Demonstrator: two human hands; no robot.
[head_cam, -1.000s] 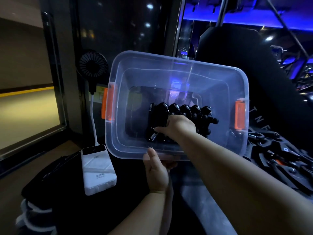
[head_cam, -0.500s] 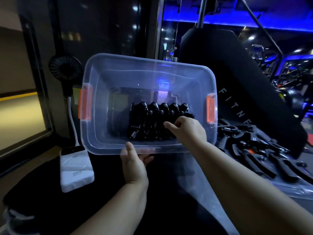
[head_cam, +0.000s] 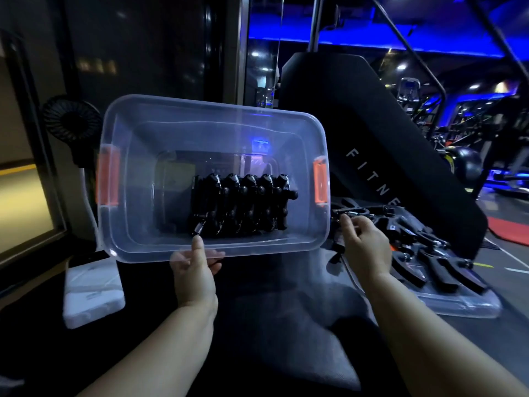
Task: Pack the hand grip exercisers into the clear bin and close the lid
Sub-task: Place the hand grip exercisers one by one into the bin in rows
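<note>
A clear bin (head_cam: pixel 134 133) with orange latches is tipped up so its opening faces me. My left hand (head_cam: pixel 196 267) grips its near rim, thumb inside. Several black hand grip exercisers (head_cam: pixel 243 204) stand packed in a row inside the bin. My right hand (head_cam: pixel 365 247) is outside the bin at its right, fingers loosely curled over the edge of a pile of loose black exercisers (head_cam: pixel 429 253). That pile lies on the clear lid (head_cam: pixel 469 305), flat at the right.
A white power bank (head_cam: pixel 91 293) lies at the left near a small black fan (head_cam: pixel 71 121). A black padded bench back (head_cam: pixel 357 133) rises behind the pile. Gym machines stand in blue light at far right.
My right hand has come out of the bin and moved right to the loose pile. The packed row stays in the bin, which my left hand still holds.
</note>
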